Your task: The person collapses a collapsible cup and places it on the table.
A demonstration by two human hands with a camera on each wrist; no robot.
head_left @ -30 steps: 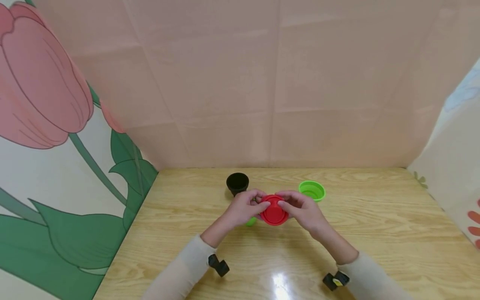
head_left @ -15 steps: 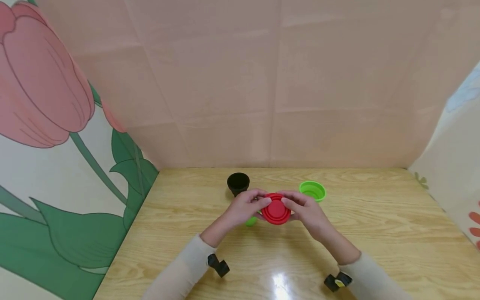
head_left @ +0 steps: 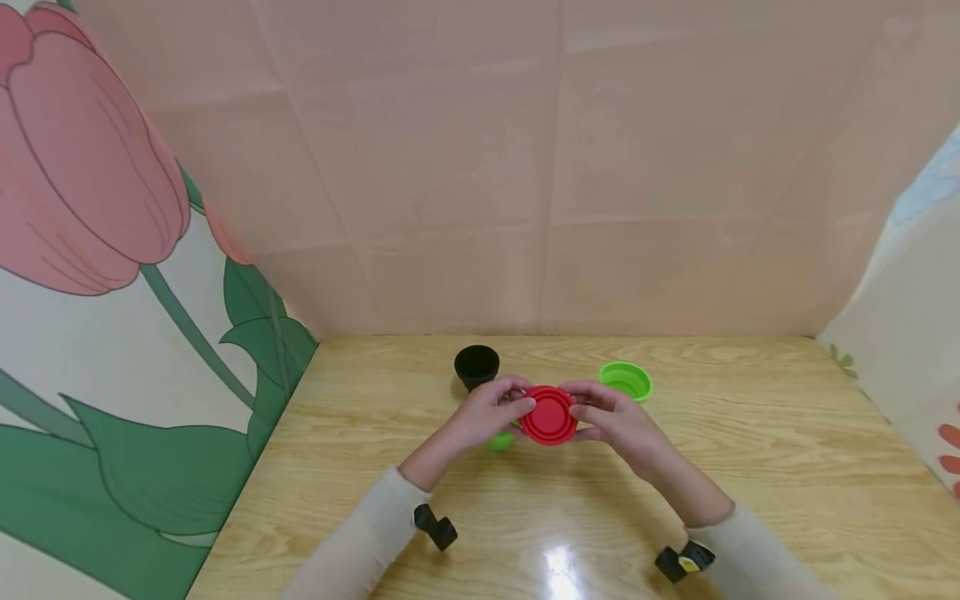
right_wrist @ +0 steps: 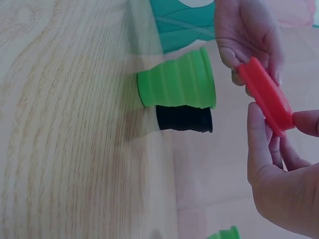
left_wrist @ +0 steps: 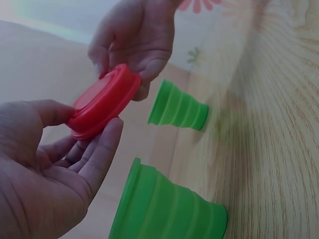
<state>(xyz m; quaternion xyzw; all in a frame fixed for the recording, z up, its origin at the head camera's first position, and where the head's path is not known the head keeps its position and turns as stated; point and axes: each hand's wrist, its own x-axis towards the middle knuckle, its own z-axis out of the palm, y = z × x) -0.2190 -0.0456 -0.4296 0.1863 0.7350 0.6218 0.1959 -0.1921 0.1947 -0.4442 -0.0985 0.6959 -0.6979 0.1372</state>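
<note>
A red folding cup (head_left: 550, 415), collapsed into a flat ringed disc, is held up above the table between both hands. My left hand (head_left: 491, 410) pinches its left side, thumb on the face and fingers behind. On the opposite edge my right hand (head_left: 617, 423) grips it the same way, its thumb at the rim. Below the left hand stands a green folding cup (right_wrist: 177, 79), extended and upright; the hand mostly hides it in the head view. A second extended green cup (head_left: 626, 380) stands behind the right hand.
An extended black cup (head_left: 477, 365) stands toward the back, left of the hands. The wood-grain table (head_left: 750, 450) meets a pinkish backdrop (head_left: 547, 167) at its far edge. A flower-printed panel (head_left: 150, 350) borders the left side.
The red cup has tilted and turned slightly between the hands. My right thumb has slid off its face toward the right rim, and the right hand has shifted a little to the right.
</note>
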